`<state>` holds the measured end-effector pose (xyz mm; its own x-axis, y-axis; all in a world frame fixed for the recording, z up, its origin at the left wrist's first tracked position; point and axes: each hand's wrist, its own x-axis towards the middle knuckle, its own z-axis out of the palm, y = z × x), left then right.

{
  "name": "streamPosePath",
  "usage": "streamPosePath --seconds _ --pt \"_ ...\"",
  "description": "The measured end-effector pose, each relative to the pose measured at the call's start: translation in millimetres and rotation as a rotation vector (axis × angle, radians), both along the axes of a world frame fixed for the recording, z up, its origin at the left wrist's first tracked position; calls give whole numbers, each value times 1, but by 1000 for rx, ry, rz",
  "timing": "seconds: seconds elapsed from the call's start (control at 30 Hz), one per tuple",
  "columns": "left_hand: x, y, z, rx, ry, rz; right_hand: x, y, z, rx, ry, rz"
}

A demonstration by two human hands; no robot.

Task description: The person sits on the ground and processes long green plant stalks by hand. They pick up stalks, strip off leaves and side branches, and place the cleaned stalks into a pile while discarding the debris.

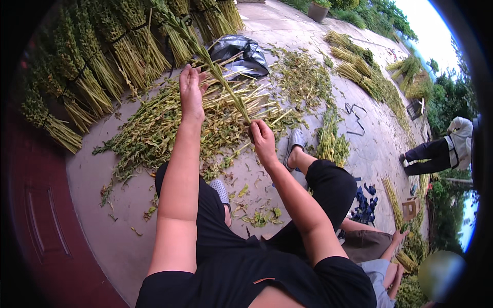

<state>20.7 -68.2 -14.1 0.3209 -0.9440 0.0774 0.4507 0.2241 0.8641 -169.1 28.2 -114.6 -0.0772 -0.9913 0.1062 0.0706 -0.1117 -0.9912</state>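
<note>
My right hand [262,140] grips the lower end of a long green plant stalk [215,71], which slants up and left away from me. Beside the stalk is my left hand [191,92], raised with its fingers extended and nothing plainly held in them. Beneath both hands a loose pile of cut leafy stalks [154,133] lies on the concrete ground, the bare pale ends towards the right. A dark plastic bag [240,54] rests at the pile's far edge, with some stalks reaching over it.
Tied bundles of stalks [131,50] stand along the upper left, near a dark red door [46,215]. Stripped leaves [300,73] and more bundles [354,65] lie on the ground. At right, one person [443,148] stands and another [369,246] sits near blue strips [364,206].
</note>
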Motion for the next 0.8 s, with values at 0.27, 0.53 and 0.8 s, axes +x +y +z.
streamPosePath --seconds 0.27,0.53,0.8 --pt "-7 4 -16 126 -109 -367 -169 -63 241 -627 543 -430" --pt "-6 -1 -29 179 -274 -485 -350 58 199 -271 479 -586" --pt "-32 4 -42 278 -444 -612 -397 215 -67 210 530 -1026"
